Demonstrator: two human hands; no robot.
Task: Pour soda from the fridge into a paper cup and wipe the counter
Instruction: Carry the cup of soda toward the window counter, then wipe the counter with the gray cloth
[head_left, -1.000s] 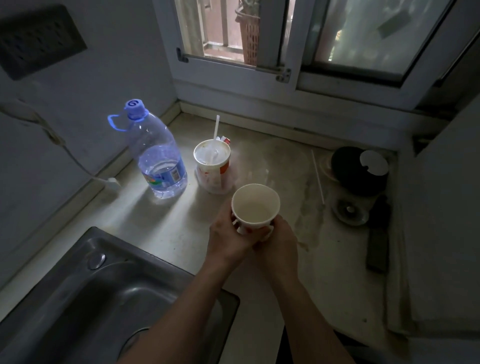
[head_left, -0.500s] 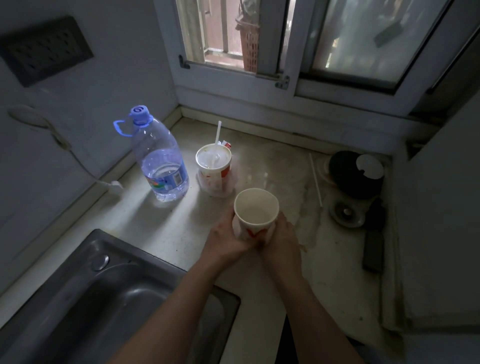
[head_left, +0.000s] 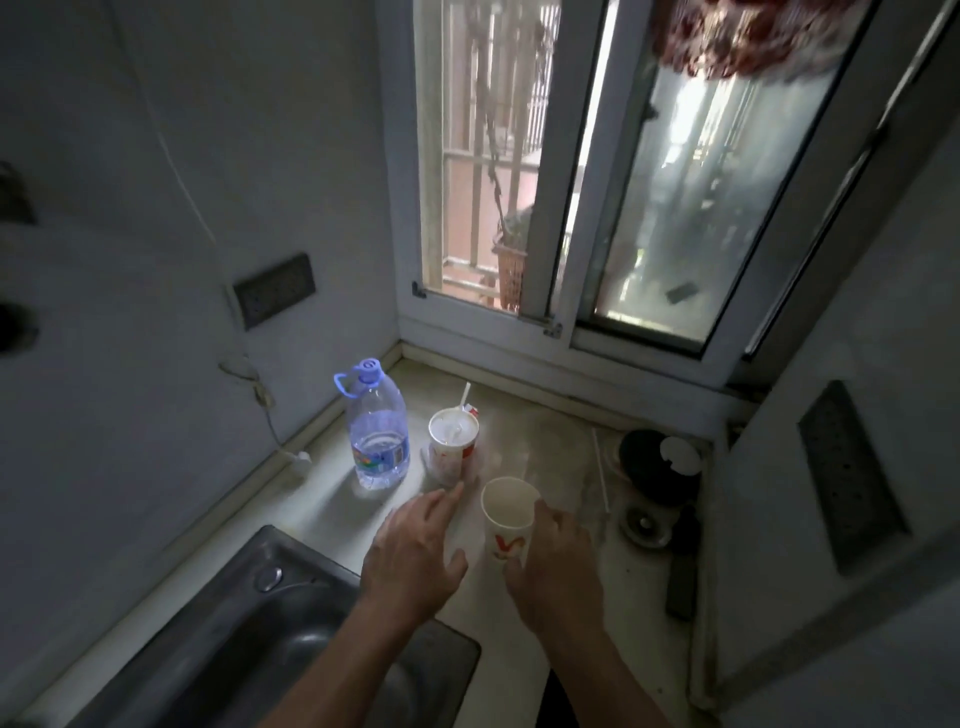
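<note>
The left hand (head_left: 415, 551) is hovering with fingers spread, grasping nothing, while the right hand (head_left: 558, 564) is curling loosely beside the white paper cup with a red mark (head_left: 508, 519), which is standing upright on the pale stained counter (head_left: 545, 457) between them; whether it is touching the cup is unclear.

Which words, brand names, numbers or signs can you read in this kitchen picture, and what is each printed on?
No text is legible here.
Water bottle: a colourful label with print, too blurred to read; a raised mark on its blue cap, unreadable.
Paper cup: a red mark, a picture rather than letters.
Lidded takeaway cup: red printing, too blurred to read.
Dark wall plate: no writing can be made out.
</note>
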